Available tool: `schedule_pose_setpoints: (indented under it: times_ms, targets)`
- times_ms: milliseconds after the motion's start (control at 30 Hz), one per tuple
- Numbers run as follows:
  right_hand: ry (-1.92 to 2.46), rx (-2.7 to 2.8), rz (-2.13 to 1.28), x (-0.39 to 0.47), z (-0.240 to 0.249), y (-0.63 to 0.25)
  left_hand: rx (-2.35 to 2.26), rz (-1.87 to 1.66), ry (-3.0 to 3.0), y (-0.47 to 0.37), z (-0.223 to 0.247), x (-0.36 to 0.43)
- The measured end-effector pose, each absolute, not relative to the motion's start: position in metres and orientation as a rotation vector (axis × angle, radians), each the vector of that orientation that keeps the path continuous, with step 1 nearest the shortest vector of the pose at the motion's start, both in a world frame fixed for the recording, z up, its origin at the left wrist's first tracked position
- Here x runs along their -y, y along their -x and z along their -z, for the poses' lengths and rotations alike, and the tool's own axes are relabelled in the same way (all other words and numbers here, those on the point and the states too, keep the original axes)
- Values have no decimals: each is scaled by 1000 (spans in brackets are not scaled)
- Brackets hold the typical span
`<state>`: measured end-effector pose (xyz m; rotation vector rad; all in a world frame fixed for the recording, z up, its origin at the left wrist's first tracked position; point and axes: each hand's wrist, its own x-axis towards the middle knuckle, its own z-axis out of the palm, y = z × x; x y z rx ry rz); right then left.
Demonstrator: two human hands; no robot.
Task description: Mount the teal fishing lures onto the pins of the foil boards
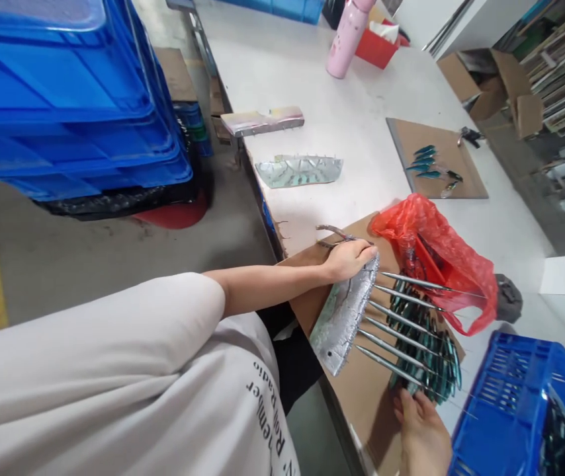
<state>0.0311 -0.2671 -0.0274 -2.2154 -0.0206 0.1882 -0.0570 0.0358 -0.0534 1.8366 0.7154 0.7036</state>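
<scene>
My left hand (349, 260) grips the upper end of a foam block (345, 317) with a cracked silver edge, holding it tilted above the brown cardboard. A row of several slim silver spindles (399, 322), each tipped with thin wire, sticks out from that edge to the right. Beneath the spindles lies a pile of glossy teal lure-like pieces (444, 360). My right hand (424, 426) is at the lower end of this pile, its fingers drawn together by the teal pieces. What its fingertips hold, if anything, is hidden.
A red plastic bag (441, 258) lies beside the pile, with a blue crate (498, 396) at lower right. Two more foam blocks, one silvery (300, 172), lie on the white table (352, 125). Teal pieces rest on a board (446, 149). Blue bins (64, 79) stand left.
</scene>
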Motion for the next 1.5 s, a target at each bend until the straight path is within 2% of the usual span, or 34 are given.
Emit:
schedule_pose_setpoints:
  times_ms: [167,233,467,1033,1500]
  targets:
    - [1642,-202,-287,266,32,29,-727,-663,-1853,58,51,-35]
    - [1571,-218,-345,251,36,56,-725,-649,-1855,58,50,-35]
    - [1463,-185,-397,210,42,98,-713,-657,-1836,58,50,-36]
    - [1391,-253,-543,206,39,101,-730,-643,-1871,57,49,-35]
    - [1429,-239,-536,204,35,102,-738,-649,-1891,58,48,-35]
